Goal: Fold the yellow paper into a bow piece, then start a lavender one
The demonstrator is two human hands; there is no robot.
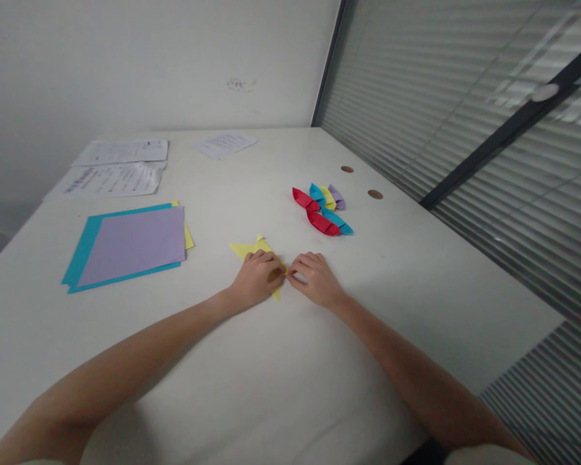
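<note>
A yellow sheet of folded paper lies on the white table just ahead of me. My left hand rests on it with curled fingers pressing the fold. Right beside it, my right hand pinches the paper's near edge, fingertips almost meeting those of the left hand. Most of the sheet is hidden beneath both hands.
Several folded paper pieces in red, blue, yellow and purple lie further back to the right. A stack of purple, blue and yellow sheets sits at the left. Printed pages lie near the wall. Two round holes mark the table by the window blinds.
</note>
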